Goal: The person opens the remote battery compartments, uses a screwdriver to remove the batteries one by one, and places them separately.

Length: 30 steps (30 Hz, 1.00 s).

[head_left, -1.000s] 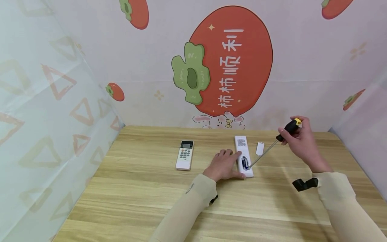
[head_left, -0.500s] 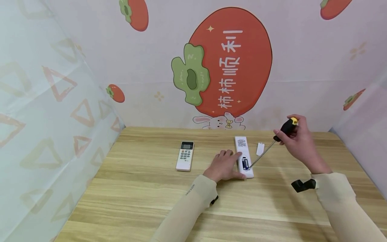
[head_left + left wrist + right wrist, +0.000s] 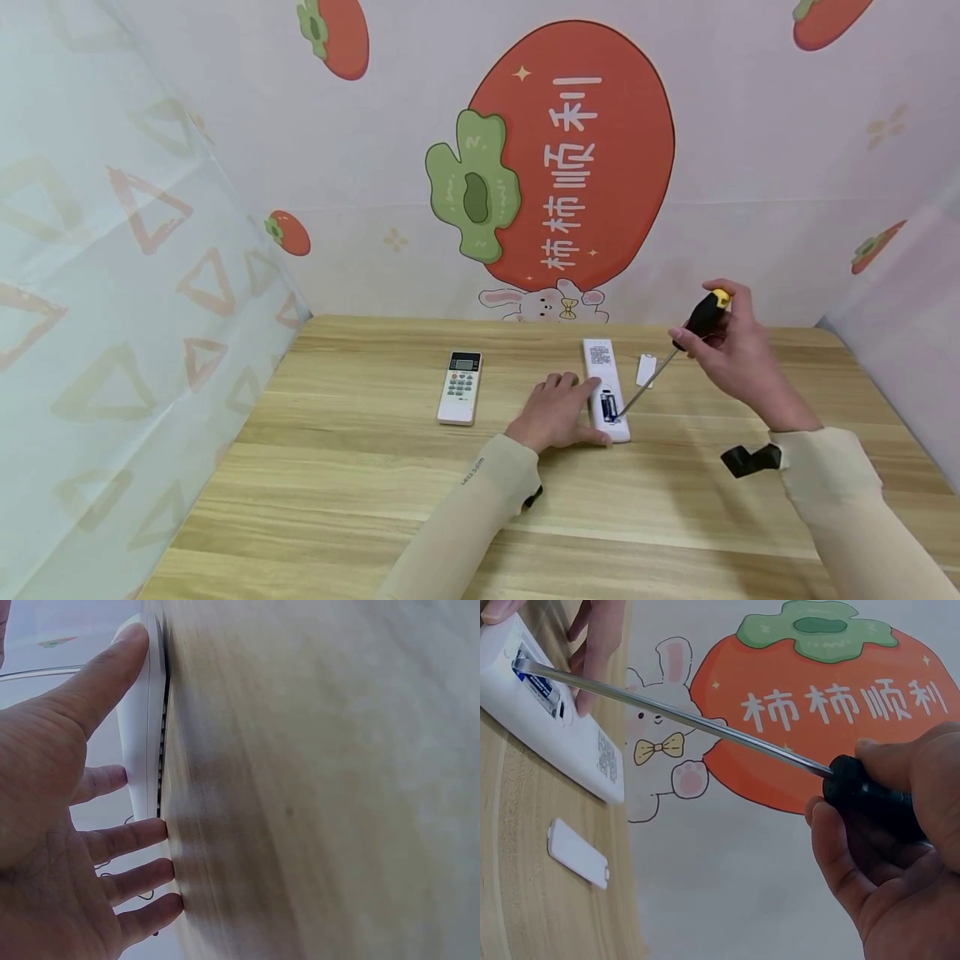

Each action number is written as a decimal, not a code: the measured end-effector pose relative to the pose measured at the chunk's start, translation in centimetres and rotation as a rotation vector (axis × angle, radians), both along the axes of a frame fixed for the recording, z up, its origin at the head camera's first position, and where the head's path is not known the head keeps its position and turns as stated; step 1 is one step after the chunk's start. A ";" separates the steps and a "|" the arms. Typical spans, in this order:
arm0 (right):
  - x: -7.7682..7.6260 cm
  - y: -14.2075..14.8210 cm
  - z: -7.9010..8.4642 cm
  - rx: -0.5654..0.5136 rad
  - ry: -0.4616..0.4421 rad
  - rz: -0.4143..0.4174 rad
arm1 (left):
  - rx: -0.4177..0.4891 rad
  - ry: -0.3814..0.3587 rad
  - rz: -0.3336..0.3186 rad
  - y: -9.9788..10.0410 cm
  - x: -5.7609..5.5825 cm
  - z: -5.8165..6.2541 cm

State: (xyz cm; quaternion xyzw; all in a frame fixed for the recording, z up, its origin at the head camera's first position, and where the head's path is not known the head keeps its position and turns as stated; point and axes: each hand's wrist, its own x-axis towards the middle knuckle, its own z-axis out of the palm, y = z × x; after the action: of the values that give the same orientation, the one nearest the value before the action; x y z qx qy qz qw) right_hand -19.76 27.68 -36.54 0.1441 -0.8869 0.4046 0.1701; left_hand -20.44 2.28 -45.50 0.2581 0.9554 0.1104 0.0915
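Note:
A white remote control (image 3: pixel 599 360) lies back side up on the table, its battery compartment uncovered with dark blue batteries (image 3: pixel 541 691) inside. My left hand (image 3: pixel 553 414) rests against it from the left. In the left wrist view the thumb presses the near end of the remote and the forefinger touches its side, while the other fingers spread onto the tabletop. My right hand (image 3: pixel 744 360) grips the black and yellow handle of a screwdriver (image 3: pixel 703 320). Its long metal shaft slants down to the left, the tip at the near end of the batteries.
To the right of the remote lies a small white battery cover (image 3: pixel 577 853), which the screwdriver shaft partly overlaps in the head view. A second remote with a screen and buttons (image 3: pixel 460 388) lies face up on the left. A printed backdrop (image 3: pixel 360 167) stands behind the wooden table (image 3: pixel 337 500).
My right hand has shifted left and slightly up, so the screwdriver handle leans farther left while its tip stays in the battery compartment. My left hand keeps its place on the remote.

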 end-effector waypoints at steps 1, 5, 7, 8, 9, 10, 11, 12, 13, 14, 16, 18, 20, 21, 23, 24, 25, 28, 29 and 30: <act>-0.1 0.1 0.0 0.007 0.005 -0.001 | 0.001 -0.002 0.001 0.0 0.0 0.0; -0.5 0.4 -0.2 0.021 -0.011 -0.010 | 0.003 -0.007 0.003 0.1 0.0 0.0; -0.6 0.8 -0.4 0.011 -0.041 -0.014 | 0.000 -0.007 0.004 0.1 0.0 0.0; -0.7 0.9 -0.5 0.006 -0.057 -0.016 | -0.002 -0.007 0.004 0.1 0.0 0.0; -0.7 1.1 -0.6 0.001 -0.071 -0.018 | -0.005 -0.005 0.004 0.1 0.0 -0.1; -0.7 1.2 -0.7 -0.005 -0.079 -0.019 | -0.007 -0.003 0.005 0.1 0.0 -0.1; -0.6 1.3 -0.8 -0.006 -0.082 -0.019 | -0.010 -0.001 0.004 0.1 0.1 -0.1; -0.6 1.3 -0.8 -0.004 -0.083 -0.019 | -0.012 0.003 0.005 0.2 0.0 -0.1; -0.5 1.3 -0.7 0.001 -0.081 -0.022 | -0.014 0.006 0.005 0.1 0.0 -0.1; -0.4 1.3 -0.7 0.009 -0.077 -0.027 | -0.012 0.007 0.006 0.1 0.0 -0.1; -0.3 1.2 -0.5 0.027 -0.072 -0.039 | -0.010 0.007 0.009 0.1 0.0 -0.1; -0.2 0.9 -0.4 0.047 -0.073 -0.056 | -0.007 0.005 0.010 0.1 0.0 -0.1; -0.1 0.7 -0.3 0.063 -0.069 -0.074 | -0.007 0.003 0.011 0.1 0.0 -0.1; 0.0 0.5 -0.2 0.069 -0.064 -0.082 | -0.009 0.003 0.010 0.1 0.0 -0.1; 0.1 0.2 -0.2 0.088 -0.040 -0.094 | -0.010 0.005 0.009 0.1 0.0 -0.1; 0.2 0.1 -0.1 0.099 -0.017 -0.096 | -0.010 0.005 0.009 0.1 0.0 -0.1; 0.4 -0.1 -0.1 0.110 0.007 -0.099 | -0.011 0.005 0.010 0.1 0.0 -0.1; 0.8 -0.8 0.0 0.144 0.088 -0.099 | -0.005 0.002 0.011 0.1 0.1 -0.1; 0.9 -1.0 0.1 0.154 0.107 -0.098 | -0.003 0.001 0.012 0.1 0.1 -0.1; 1.0 -1.3 0.1 0.160 0.129 -0.095 | -0.002 0.000 0.012 0.1 0.1 -0.1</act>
State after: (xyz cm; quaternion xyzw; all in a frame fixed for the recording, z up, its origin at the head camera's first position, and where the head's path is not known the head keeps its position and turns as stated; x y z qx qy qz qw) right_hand -18.74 26.37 -36.41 0.1407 -0.9095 0.3137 0.2338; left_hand -20.36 2.39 -45.61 0.2523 0.9571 0.1099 0.0909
